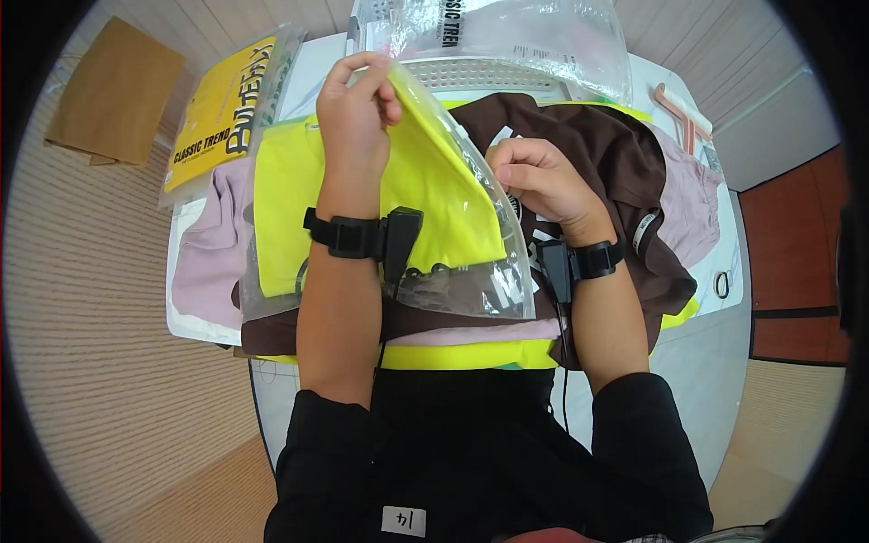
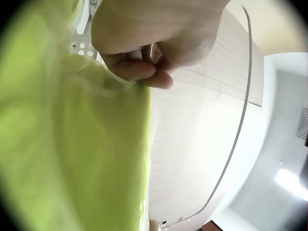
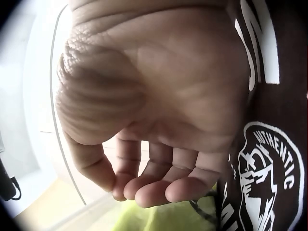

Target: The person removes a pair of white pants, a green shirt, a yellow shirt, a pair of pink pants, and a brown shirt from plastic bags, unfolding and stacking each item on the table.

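A folded neon-yellow garment (image 1: 444, 204) lies inside a clear plastic bag (image 1: 511, 290), over a dark brown printed garment (image 1: 625, 154). My left hand (image 1: 358, 109) holds up the far corner of the bag and yellow cloth between thumb and fingers; in the left wrist view the yellow cloth (image 2: 106, 144) hangs below the fingertips. With fingers curled and thumb against them, my right hand (image 1: 548, 185) pinches the bag's right edge. The right wrist view shows its fingertips (image 3: 151, 192) just above the yellow cloth, beside the brown garment's white print (image 3: 269, 178).
A packaged yellow item (image 1: 217, 118) lies at the far left by a brown paper piece (image 1: 118, 90). Behind are a white perforated basket (image 1: 480, 77) and another clear bag (image 1: 543, 45). Pink cloth (image 1: 213, 244) shows under the stack; a pink-handled tool (image 1: 683, 118) lies far right.
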`<move>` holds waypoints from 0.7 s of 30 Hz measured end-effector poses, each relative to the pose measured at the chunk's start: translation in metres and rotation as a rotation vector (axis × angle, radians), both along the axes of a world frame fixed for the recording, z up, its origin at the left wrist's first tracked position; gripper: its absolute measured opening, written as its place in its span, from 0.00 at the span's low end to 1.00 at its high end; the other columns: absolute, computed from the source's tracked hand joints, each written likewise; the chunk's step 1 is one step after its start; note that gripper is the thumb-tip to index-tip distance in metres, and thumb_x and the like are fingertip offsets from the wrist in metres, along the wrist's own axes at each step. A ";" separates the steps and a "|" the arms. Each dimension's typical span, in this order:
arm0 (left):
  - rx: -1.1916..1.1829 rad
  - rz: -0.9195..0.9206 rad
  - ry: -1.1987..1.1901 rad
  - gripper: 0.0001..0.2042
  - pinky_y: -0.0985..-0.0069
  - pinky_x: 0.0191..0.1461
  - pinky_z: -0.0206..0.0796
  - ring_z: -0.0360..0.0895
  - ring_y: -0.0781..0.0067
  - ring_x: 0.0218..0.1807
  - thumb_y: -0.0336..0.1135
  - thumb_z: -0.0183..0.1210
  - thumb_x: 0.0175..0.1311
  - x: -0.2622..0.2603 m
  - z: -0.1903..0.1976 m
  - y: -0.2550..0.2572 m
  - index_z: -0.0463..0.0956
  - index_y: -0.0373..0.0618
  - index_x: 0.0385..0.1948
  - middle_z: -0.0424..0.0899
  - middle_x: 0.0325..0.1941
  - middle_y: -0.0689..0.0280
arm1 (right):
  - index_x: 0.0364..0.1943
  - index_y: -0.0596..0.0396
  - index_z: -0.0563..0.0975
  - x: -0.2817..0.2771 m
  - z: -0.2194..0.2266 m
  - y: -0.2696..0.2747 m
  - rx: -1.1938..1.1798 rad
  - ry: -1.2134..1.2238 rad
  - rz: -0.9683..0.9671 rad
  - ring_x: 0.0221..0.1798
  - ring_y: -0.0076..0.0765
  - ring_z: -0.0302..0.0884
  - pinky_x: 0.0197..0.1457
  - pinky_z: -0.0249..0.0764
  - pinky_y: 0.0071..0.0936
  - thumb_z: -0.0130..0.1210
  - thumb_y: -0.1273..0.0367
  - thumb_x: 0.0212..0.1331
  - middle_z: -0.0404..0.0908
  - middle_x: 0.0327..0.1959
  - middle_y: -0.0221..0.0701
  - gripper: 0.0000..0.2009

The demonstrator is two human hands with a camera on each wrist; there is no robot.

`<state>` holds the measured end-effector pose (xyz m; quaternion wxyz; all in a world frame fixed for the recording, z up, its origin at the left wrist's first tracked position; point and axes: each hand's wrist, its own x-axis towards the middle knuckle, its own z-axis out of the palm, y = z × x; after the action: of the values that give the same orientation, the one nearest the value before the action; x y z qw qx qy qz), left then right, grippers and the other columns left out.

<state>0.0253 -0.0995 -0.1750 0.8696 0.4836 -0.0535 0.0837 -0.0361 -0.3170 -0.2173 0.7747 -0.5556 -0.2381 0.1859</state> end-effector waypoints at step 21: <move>0.051 -0.035 0.051 0.05 0.84 0.22 0.59 0.68 0.78 0.17 0.29 0.56 0.63 -0.007 -0.012 -0.013 0.73 0.39 0.37 0.72 0.19 0.68 | 0.36 0.63 0.80 0.003 0.005 0.009 -0.012 0.000 -0.182 0.37 0.23 0.72 0.46 0.67 0.21 0.38 0.55 0.71 0.80 0.36 0.31 0.24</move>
<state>0.0185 -0.1129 -0.1866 0.8594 0.5067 -0.0419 0.0545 -0.0333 -0.3085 -0.2121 0.7849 -0.5796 -0.1854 0.1164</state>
